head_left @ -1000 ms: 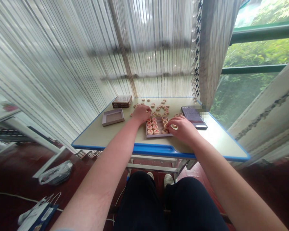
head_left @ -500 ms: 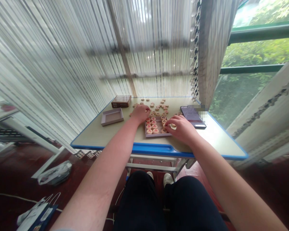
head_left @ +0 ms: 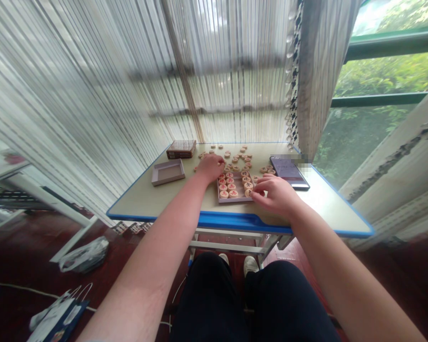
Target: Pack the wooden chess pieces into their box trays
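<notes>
A shallow box (head_left: 235,200) holds round wooden Chinese chess pieces. Red-marked pieces (head_left: 233,194) fill two columns on its left, dark-marked pieces (head_left: 248,185) form one column along its right wall, and a bare strip lies between. My left hand (head_left: 211,167) hovers at the box's far left corner, fingers curled together; what they hold, if anything, is hidden. Beside the right wall is my right hand (head_left: 275,194), thumb and forefinger slightly apart, their tips against the edge of the nearest dark-marked piece. Loose pieces (head_left: 235,160) lie scattered beyond the box.
An upturned lid or second tray (head_left: 168,179) lies at the left, with a brown box (head_left: 181,148) behind it. A phone (head_left: 289,173) rests at the right, near a few pieces (head_left: 267,170). The desk (head_left: 135,202) has a blue edge; string curtains hang behind.
My right hand has drawn back a little to the right, uncovering the column of dark-marked pieces. My left hand stays near the far left corner. The whole view has shifted slightly.
</notes>
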Demonstrator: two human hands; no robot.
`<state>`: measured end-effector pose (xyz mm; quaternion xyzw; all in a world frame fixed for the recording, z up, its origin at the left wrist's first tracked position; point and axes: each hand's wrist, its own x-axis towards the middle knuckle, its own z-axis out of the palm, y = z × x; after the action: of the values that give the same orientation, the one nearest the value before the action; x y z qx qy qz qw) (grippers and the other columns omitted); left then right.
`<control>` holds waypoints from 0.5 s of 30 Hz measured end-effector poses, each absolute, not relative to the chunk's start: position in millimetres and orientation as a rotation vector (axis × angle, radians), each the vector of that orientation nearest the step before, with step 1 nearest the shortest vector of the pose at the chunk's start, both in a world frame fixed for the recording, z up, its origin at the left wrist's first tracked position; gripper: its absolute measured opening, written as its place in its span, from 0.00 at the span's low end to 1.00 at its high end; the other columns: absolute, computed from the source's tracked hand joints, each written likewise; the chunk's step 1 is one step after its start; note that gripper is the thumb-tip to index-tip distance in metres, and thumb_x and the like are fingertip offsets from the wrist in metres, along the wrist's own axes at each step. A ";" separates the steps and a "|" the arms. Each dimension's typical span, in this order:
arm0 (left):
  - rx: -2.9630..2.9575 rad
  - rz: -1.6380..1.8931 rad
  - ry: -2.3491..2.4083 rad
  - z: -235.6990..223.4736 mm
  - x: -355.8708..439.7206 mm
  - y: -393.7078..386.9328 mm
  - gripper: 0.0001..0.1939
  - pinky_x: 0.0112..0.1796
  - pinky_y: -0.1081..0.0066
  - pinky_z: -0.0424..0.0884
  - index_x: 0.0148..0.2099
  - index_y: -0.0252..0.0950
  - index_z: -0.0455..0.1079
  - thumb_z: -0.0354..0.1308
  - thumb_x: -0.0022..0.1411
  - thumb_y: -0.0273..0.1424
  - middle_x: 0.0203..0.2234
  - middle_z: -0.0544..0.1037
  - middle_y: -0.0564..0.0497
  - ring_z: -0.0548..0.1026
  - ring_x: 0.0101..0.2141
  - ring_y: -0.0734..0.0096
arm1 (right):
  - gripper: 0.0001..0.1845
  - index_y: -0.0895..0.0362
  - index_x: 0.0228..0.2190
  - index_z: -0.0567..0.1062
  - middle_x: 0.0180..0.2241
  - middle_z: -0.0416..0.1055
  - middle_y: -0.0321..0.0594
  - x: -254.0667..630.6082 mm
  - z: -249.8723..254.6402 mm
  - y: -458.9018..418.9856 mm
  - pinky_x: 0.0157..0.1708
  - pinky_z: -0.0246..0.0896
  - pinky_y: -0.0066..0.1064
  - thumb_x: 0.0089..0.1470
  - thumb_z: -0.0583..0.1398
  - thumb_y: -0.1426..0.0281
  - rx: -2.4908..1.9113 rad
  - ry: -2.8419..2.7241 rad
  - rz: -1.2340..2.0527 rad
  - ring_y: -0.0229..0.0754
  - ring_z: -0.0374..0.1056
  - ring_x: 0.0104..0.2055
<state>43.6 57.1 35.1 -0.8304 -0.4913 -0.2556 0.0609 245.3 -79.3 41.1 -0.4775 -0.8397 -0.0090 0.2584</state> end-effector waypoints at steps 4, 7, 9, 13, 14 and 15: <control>-2.511 -0.773 -1.465 35.0 43.9 57.1 0.13 0.47 0.65 0.66 0.38 0.35 0.76 0.51 0.58 0.32 0.34 0.78 0.47 0.72 0.41 0.64 | 0.08 0.56 0.25 0.77 0.25 0.69 0.40 244.8 39.6 -77.9 0.33 0.56 0.31 0.48 0.57 0.71 -1.265 -2.250 -0.018 0.41 0.61 0.32; -2.514 -0.773 -1.460 34.8 43.8 57.2 0.13 0.47 0.65 0.66 0.38 0.35 0.76 0.51 0.58 0.32 0.34 0.78 0.47 0.72 0.41 0.64 | 0.10 0.55 0.29 0.78 0.28 0.70 0.40 244.9 37.3 -76.5 0.36 0.57 0.32 0.48 0.57 0.71 -1.248 -2.269 -0.012 0.42 0.62 0.34; -2.517 -0.778 -1.465 34.7 43.5 57.3 0.13 0.47 0.65 0.66 0.38 0.36 0.76 0.51 0.58 0.32 0.34 0.78 0.47 0.72 0.41 0.64 | 0.10 0.54 0.29 0.79 0.28 0.70 0.40 245.1 36.2 -75.9 0.36 0.57 0.32 0.48 0.56 0.71 -1.237 -2.300 -0.002 0.42 0.62 0.34; -2.515 -0.791 -1.475 34.9 42.7 57.4 0.13 0.47 0.65 0.66 0.38 0.36 0.76 0.51 0.57 0.32 0.35 0.78 0.47 0.72 0.41 0.64 | 0.10 0.55 0.29 0.79 0.27 0.69 0.40 245.1 36.1 -75.5 0.36 0.57 0.33 0.49 0.57 0.71 -1.205 -2.331 0.003 0.42 0.61 0.33; -2.515 -0.790 -1.475 35.1 42.6 57.3 0.13 0.47 0.65 0.66 0.38 0.36 0.76 0.51 0.57 0.32 0.35 0.78 0.47 0.72 0.41 0.64 | 0.10 0.55 0.30 0.79 0.27 0.69 0.41 244.9 36.3 -75.4 0.36 0.57 0.33 0.49 0.57 0.71 -1.198 -2.328 0.001 0.42 0.61 0.33; -2.517 -0.786 -1.472 35.4 42.6 57.1 0.13 0.47 0.65 0.66 0.38 0.36 0.76 0.51 0.58 0.32 0.35 0.78 0.47 0.72 0.41 0.64 | 0.11 0.55 0.31 0.79 0.28 0.70 0.41 244.6 36.4 -75.3 0.36 0.57 0.33 0.49 0.57 0.71 -1.188 -2.326 0.001 0.43 0.61 0.34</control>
<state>42.6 57.1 35.4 -0.8320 -0.4866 -0.2597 0.0606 244.6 -75.3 36.4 -0.4391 -0.8594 0.0004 0.2618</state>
